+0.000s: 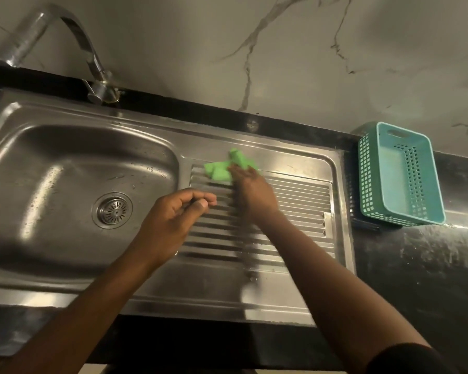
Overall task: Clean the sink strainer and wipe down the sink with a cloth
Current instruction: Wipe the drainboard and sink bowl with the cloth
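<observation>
At the kitchen sink (25, 117), my right hand (251, 190) presses a bright green cloth (216, 171) onto the far end of the ribbed steel drainboard (295, 201), just right of the basin. The fingers reach forward and lie flat on the fabric as far as the motion blur lets me see, and the cloth bunches out to the left of them and beyond them. My left hand (173, 220) hovers above the near-left part of the drainboard, beside the basin's edge. Its fingers are curled in against the thumb, and nothing shows between them. The round sink strainer (112, 210) sits in the drain hole on the basin floor, left of my left hand and well apart from the cloth. Water drops speckle the basin's far wall. A curved chrome tap (73, 36) rises from the back ledge and arches out of view at the upper left. On the dark countertop (416, 265) to the right of the sink stands a teal perforated plastic basket (431, 184), just beside the drainboard's rim. A pale, dark-veined wall (281, 49) runs behind the counter.
</observation>
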`<state>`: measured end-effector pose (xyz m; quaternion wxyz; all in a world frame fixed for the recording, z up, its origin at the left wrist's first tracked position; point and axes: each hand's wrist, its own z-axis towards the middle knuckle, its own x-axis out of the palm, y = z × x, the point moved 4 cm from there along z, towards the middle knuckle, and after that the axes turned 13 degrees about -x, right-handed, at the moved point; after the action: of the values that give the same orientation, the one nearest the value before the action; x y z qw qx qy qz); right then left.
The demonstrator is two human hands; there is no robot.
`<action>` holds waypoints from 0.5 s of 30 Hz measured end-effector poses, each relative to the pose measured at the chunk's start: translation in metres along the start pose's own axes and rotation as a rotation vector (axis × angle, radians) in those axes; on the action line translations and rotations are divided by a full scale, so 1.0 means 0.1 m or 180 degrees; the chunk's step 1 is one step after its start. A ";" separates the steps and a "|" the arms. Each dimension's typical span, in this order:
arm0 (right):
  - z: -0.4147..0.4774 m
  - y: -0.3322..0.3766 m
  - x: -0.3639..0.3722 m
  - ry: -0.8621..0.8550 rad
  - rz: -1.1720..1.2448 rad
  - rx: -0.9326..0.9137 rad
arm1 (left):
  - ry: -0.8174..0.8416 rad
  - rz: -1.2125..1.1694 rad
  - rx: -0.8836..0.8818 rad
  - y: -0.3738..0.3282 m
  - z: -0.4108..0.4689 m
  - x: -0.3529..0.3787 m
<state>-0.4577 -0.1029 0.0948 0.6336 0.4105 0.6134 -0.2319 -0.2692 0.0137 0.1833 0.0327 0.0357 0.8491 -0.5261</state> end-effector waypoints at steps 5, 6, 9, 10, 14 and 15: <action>-0.83 -1.18 -0.25 -0.0378 -0.0069 0.1221 | -0.0078 0.0024 -0.0094 0.07 -0.03 -0.14; -0.89 -1.28 -0.28 -0.0415 -0.0053 0.1396 | -0.0101 0.0030 -0.0125 0.07 -0.04 -0.18; -0.71 -1.22 -0.21 -0.0834 0.0149 0.2205 | -0.0150 0.0040 -0.0156 0.08 -0.09 -0.28; -0.59 -1.09 -0.16 -0.0912 0.0211 0.2421 | -0.0176 0.0038 -0.0156 0.09 -0.11 -0.31; -0.03 -0.07 0.07 -0.0814 0.0633 0.1874 | -0.0398 0.0031 -0.0006 0.06 -0.19 -0.44; 0.12 0.24 0.14 -0.0850 0.0717 0.1523 | -0.0457 0.0009 0.0027 0.05 -0.20 -0.46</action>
<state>-0.4296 -0.0965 0.0858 0.6156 0.5797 0.4031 -0.3501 -0.2234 0.0327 0.1917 0.0942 -0.0008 0.8422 -0.5309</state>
